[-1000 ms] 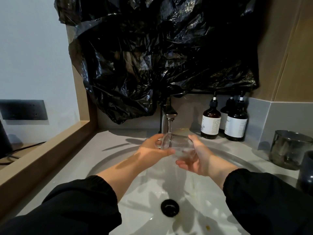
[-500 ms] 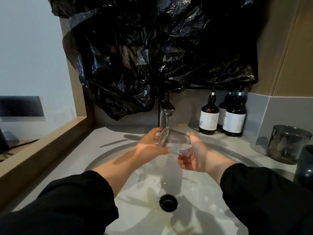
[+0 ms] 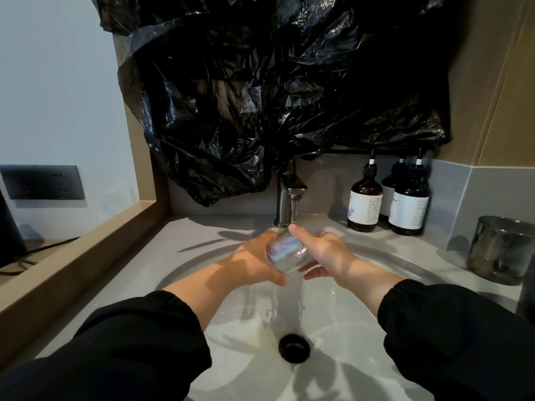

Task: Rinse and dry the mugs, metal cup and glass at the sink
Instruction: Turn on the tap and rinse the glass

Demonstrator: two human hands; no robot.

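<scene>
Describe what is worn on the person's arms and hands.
The left black sleeve and right black sleeve are long, loose, with gathered elastic cuffs. The left hand and right hand are bare: no gloves, rings or watch show.

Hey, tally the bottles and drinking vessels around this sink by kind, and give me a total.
Clear glass, held under the tap: 1
Pump bottles: 3
Shiny metallic cup on the counter: 1
Dark cup, cut off at the right edge: 1
Total: 6
</scene>
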